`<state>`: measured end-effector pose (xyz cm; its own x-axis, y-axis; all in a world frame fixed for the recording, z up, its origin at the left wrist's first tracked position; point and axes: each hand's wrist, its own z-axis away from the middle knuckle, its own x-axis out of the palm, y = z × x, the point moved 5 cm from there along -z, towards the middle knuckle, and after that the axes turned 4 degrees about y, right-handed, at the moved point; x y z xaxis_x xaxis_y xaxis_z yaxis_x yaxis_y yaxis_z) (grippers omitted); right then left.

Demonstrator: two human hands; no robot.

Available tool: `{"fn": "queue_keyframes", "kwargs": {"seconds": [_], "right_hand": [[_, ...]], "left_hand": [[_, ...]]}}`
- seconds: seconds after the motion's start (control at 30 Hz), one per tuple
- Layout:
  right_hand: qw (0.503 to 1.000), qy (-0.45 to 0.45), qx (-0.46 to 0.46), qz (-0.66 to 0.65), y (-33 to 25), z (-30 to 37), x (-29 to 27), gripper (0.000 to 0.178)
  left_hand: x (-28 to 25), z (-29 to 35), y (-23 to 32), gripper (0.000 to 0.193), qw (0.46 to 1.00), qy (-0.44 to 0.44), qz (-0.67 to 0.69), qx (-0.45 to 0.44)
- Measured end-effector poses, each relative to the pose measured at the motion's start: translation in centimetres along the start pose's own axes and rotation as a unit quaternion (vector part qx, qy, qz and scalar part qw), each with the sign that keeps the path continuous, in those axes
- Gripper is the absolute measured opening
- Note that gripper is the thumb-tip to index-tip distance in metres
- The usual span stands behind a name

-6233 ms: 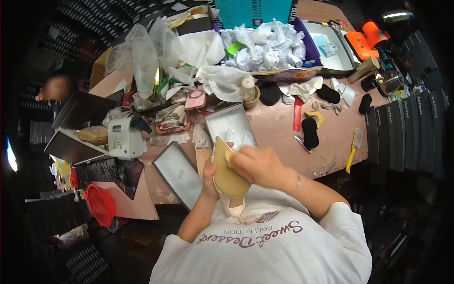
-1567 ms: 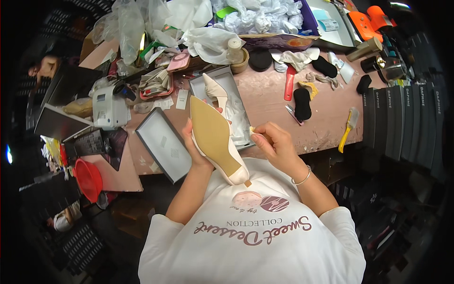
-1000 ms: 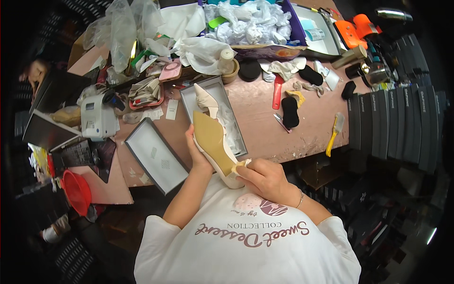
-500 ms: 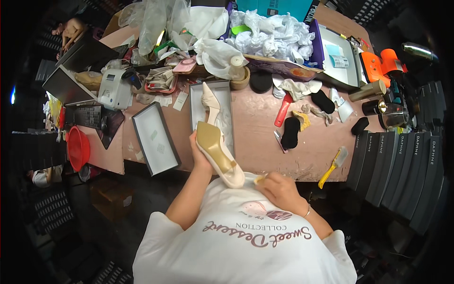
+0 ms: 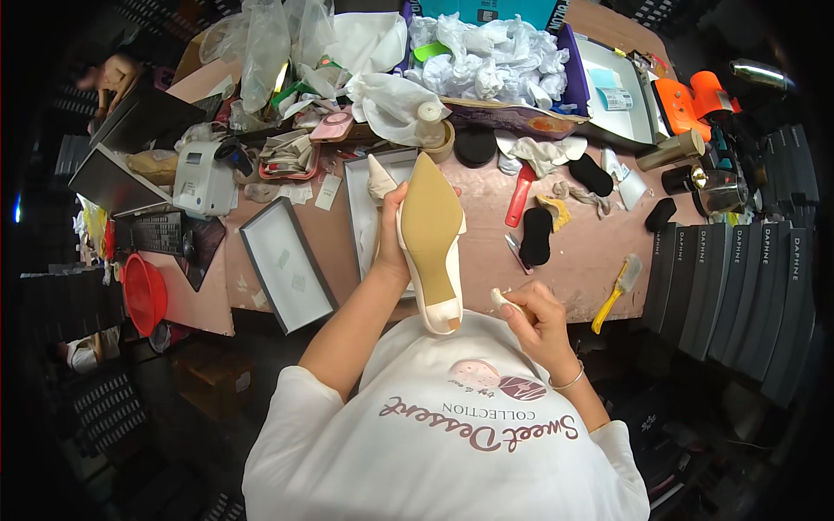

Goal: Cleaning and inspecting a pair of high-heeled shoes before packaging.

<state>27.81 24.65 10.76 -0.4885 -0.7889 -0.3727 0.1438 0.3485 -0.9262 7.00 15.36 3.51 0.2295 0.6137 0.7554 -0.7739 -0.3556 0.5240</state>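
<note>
My left hand [image 5: 395,234] is closed round a cream pointed-toe heeled shoe [image 5: 433,208], its tan sole turned up and its heel toward my shirt. In my right hand [image 5: 537,321], thumb and fingers pinch a small pale lump [image 5: 498,298], apart from the shoe; its material is unclear. Beyond the left hand, the tip of another cream shoe [image 5: 379,179] shows over an open grey shoebox [image 5: 358,187], partly hidden by the hand. The box lid [image 5: 287,265], white inside, lies left of it.
Black pads [image 5: 537,236], a red shoehorn [image 5: 521,196] and a yellow-handled brush [image 5: 618,295] lie on the right. A purple-edged box of crumpled paper [image 5: 521,122] stands at the back. Stacked grey shoeboxes [image 5: 725,304] line the right; a red basin [image 5: 143,295] is left.
My left hand has raised the shoe and turned it so the whole sole and toe show. My right hand has moved up, away from my shirt, with the pale lump.
</note>
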Motion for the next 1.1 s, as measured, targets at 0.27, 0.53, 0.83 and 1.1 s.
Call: {"fn": "queue_keyframes", "kwargs": {"seconds": [0.27, 0.53, 0.83, 1.1], "right_hand": [[0.996, 0.074, -0.030, -0.049, -1.1, -4.0, -1.8, 0.012], [0.941, -0.134, 0.271, -0.154, 13.7, -2.7, 1.9, 0.019], [0.960, -0.028, 0.250, -0.123, 11.2, -0.3, 1.1, 0.020], [0.998, -0.004, -0.031, 0.049, 1.3, -1.3, -1.7, 0.017]], "left_hand": [[1.6, 0.3, -7.0, 0.058, 0.963, -0.077, 0.025, -0.259], [-3.0, 1.8, -13.1, 0.048, 0.772, -0.218, -0.578, -0.150], [2.9, 9.2, -5.2, 0.043, 0.602, -0.257, -0.756, 0.016], [1.8, 8.2, -5.1, 0.031, 0.750, -0.251, -0.612, 0.020]]}}
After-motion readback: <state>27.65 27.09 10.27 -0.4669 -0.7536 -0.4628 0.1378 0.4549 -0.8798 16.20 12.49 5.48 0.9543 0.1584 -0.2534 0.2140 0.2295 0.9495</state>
